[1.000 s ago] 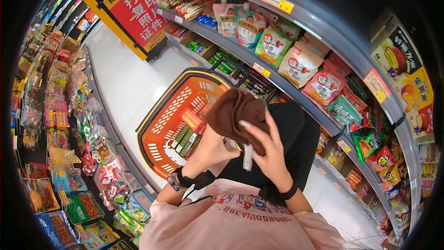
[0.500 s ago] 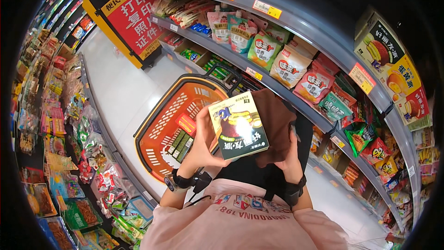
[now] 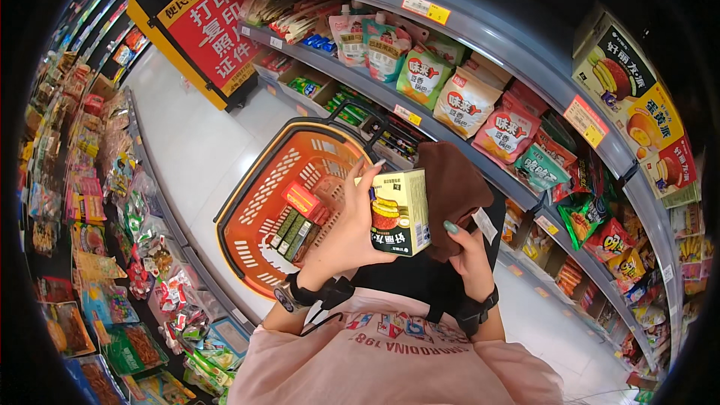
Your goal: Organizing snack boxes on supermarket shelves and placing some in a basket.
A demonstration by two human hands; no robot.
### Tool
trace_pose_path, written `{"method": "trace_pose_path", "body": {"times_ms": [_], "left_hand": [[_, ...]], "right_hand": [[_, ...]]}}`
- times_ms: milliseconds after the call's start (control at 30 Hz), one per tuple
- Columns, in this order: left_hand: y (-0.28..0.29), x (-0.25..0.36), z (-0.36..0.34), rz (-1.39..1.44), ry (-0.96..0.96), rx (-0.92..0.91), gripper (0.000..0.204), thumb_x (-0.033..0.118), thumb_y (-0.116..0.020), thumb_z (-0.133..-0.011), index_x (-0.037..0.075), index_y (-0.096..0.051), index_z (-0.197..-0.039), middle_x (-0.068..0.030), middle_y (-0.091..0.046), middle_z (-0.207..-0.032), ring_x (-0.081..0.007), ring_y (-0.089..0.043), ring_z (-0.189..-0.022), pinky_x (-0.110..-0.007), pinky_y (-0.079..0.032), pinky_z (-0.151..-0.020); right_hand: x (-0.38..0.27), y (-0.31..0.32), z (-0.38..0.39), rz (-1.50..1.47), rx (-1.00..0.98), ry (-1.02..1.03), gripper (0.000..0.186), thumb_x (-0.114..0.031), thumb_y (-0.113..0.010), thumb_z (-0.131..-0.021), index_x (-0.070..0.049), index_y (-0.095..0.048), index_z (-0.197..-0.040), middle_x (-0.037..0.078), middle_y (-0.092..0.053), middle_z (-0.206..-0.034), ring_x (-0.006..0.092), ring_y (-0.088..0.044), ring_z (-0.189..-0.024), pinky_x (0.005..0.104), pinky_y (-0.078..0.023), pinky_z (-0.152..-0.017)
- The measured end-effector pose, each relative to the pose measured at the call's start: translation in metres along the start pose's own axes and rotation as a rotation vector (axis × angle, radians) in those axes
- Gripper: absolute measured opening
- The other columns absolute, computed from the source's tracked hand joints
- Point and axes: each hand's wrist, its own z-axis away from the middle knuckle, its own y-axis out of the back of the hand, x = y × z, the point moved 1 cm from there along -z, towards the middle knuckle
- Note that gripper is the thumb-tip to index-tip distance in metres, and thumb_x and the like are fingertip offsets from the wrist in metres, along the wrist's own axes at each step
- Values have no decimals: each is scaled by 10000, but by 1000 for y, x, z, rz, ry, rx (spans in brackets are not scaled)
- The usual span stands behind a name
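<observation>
On your left, snack packets (image 3: 135, 346) are filling the left shelf (image 3: 185, 246) up to its front edge. Right of that edge, the orange basket (image 3: 247, 219) is standing at a slant on the floor, its black handle (image 3: 331, 126) resting along the upper edge. Inside, a red box (image 3: 302, 199) is lying around the middle, with slim dark green boxes (image 3: 292, 234) lying between it and the basket's lower edge.

Your left forearm is rising from below, and your left hand (image 3: 343, 236) is reaching across the basket's right edge. The grip is closing on a carton (image 3: 399, 214): the thumb is pressing along its lower edge, while the fingers are spanning its left side to the upper left corner. The carton is sitting tilted, right of the palm, its printed front facing up.

Just right of the carton, a brown cloth item (image 3: 454, 178) is hanging above your dark-clad leg. Your right hand (image 3: 474, 255) is pinching its lower edge, thumb on top; the fingers underneath are staying hidden. A white tag (image 3: 484, 225) is protruding beside the grip.

Beyond, pouches (image 3: 508, 136) are standing along the right shelf's (image 3: 349, 83) front edge.
</observation>
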Motion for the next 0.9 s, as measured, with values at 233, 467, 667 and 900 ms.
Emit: {"method": "trace_pose_path", "body": {"times_ms": [233,467,667,900], "left_hand": [[-4,0,-4,1,-53,72,1082,192,-806,-445,35,-176,-1311,-274,-109,-1347,-434,-129,-1300,-471,-194,-1052],[-20,-5,-2,418,-194,65,1271,395,-855,-429,64,-58,-1363,-230,-48,-1422,-361,-82,-1339,-450,-138,-1071],[-10,15,-6,79,-172,98,1210,416,-834,-484,48,-104,-1376,-273,29,-1429,-438,30,-1332,-521,-82,-1062],[-13,9,-2,215,-384,95,1194,225,-788,-614,267,104,-1406,-299,-190,-1385,-466,-274,-1251,-496,-312,-979]], "right_hand": [[5,10,-5,-6,26,-11,471,-105,-580,-829,-38,-385,-1252,114,-497,-1214,209,-514,-1095,344,-429,-910],[38,24,-11,-253,-248,-154,443,-293,-446,-892,-25,-426,-1244,120,-521,-1223,220,-541,-1075,353,-425,-921],[19,13,-3,-474,-206,-108,468,-327,-447,-885,-41,-426,-1255,125,-492,-1259,249,-487,-1141,381,-361,-981],[6,15,5,-134,-133,3,530,-165,-494,-865,-60,-273,-1335,110,-432,-1278,224,-446,-1167,380,-382,-966]]}}
